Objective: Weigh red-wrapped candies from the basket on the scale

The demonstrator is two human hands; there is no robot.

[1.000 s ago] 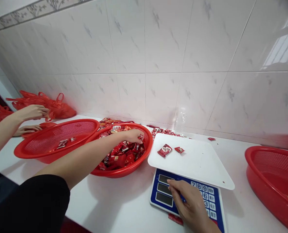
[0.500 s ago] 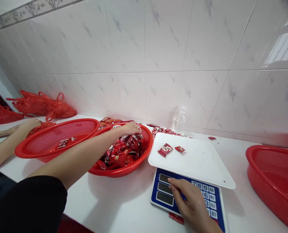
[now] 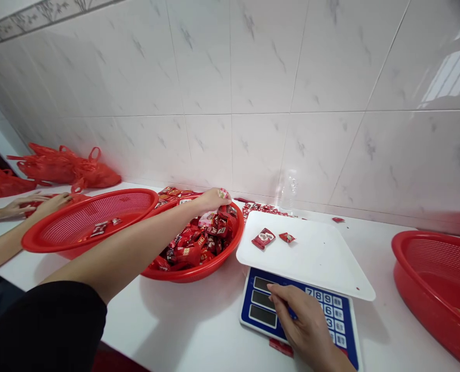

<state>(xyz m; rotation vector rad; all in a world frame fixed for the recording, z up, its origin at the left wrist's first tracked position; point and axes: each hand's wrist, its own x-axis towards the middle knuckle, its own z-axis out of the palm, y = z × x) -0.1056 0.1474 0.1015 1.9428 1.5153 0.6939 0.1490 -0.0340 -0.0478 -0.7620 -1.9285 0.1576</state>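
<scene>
My left hand (image 3: 212, 200) reaches over the far side of a red plastic basket (image 3: 189, 277) heaped with wrapped candies (image 3: 199, 248). Its fingers are closed on a pink-and-white wrapped candy (image 3: 224, 194); whether more are in the grip is hidden. My right hand (image 3: 306, 324) hovers low over the blue panel of a digital scale (image 3: 263, 316), fingers curled together near the displays, with nothing visible in them. On the scale's white tray (image 3: 315, 258) lie a larger red packet (image 3: 263, 238) and a small red candy (image 3: 287, 237).
Another red basket (image 3: 133, 197) with a few packets overlaps on the left; a third red basket (image 3: 419, 279) stands right. A co-worker's hands (image 3: 51, 204) are on red plastic at far left. Red bags (image 3: 94, 170), a clear bottle (image 3: 289, 191) and loose packets (image 3: 261, 209) line the wall.
My left hand has risen slightly and shifted right, and the candy in it shows more clearly. The co-worker's hands have moved apart. My right hand stays put.
</scene>
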